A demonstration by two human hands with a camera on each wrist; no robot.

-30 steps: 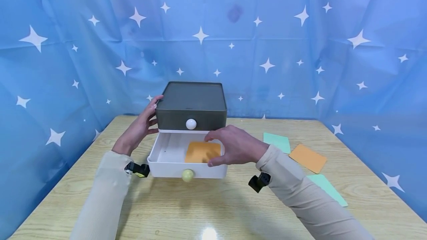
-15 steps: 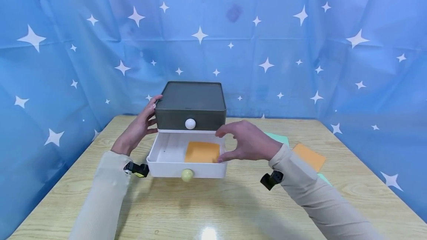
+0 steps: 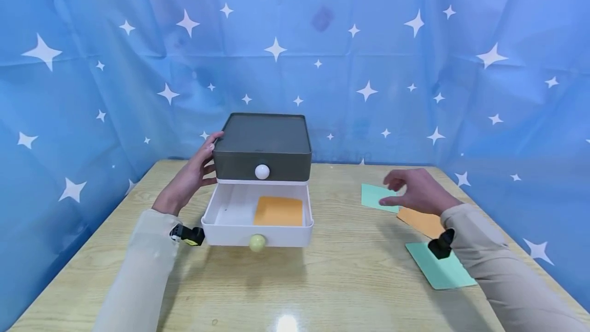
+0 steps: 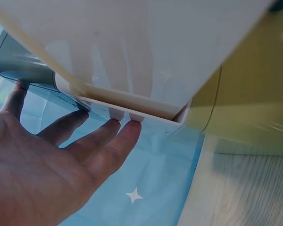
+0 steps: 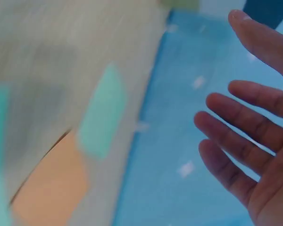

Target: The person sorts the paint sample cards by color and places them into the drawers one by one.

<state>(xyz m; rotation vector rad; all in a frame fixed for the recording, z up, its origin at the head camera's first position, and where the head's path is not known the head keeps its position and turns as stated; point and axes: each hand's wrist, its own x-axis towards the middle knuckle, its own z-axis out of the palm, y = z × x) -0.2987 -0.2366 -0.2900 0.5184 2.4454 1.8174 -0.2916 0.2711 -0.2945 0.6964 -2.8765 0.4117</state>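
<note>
A small drawer cabinet point(image 3: 271, 135) with a dark grey top stands left of the table's middle. Its white lower drawer point(image 3: 230, 234) is pulled out, and an orange card point(image 3: 278, 211) lies inside on the right. My left hand point(image 3: 188, 183) touches the cabinet's left side with spread fingers; in the left wrist view the fingertips point(image 4: 130, 128) meet the pale side wall. Off to the right, my right hand point(image 3: 421, 191) hovers over loose cards with nothing in it. Beneath it are a mint card point(image 3: 375, 196) and an orange card point(image 3: 417, 221), both partly covered.
Another mint card point(image 3: 438, 268) lies nearer on the right, partly behind the wrist camera. A white knob point(image 3: 262, 171) and a pale green knob point(image 3: 257, 242) stick out from the drawer fronts. A blue starred curtain point(image 3: 295, 65) surrounds the wooden table point(image 3: 341, 281).
My right hand has left the open drawer's right edge and moved right, over the loose cards. The left hand stays at the cabinet, and the orange card still lies in the drawer.
</note>
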